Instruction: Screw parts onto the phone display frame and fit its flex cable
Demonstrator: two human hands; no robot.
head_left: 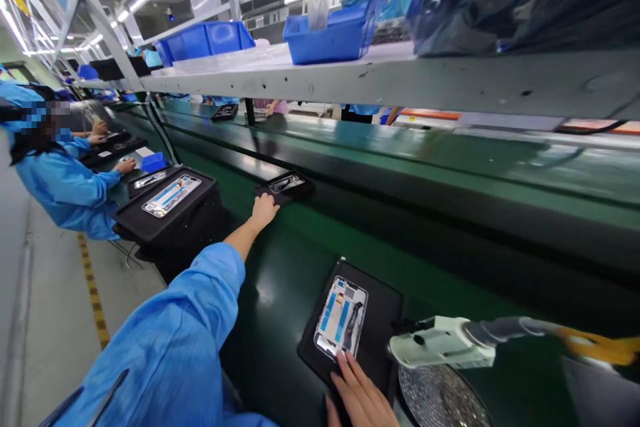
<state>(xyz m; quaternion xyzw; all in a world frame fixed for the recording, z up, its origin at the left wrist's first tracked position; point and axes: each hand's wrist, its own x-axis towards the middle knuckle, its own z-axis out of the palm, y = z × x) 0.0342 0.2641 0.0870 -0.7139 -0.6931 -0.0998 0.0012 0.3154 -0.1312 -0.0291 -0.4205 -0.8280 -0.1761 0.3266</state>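
My left arm, in a blue sleeve, reaches far forward. My left hand [264, 211] has its fingers closed on the near edge of a black tray [305, 191], which carries a phone frame [286, 183]. Close to me, a second black tray [385, 300] lies on the green work surface. In it sits a silver phone frame [333, 320] with blue strips and a dark flex cable. My right hand [363, 392] rests there with fingers stretched out, fingertips at the frame's lower end. Its thumb is partly cut off by the picture's bottom edge.
Beside the near tray stand a pale green clamp-like fixture [443, 345] and a round, grainy metallic disc [443, 397]. Stacked black trays [203, 213] with another phone frame [173, 196] are at left, near a seated co-worker [65, 167]. A shelf [300, 80] with blue bins [327, 37] runs overhead.
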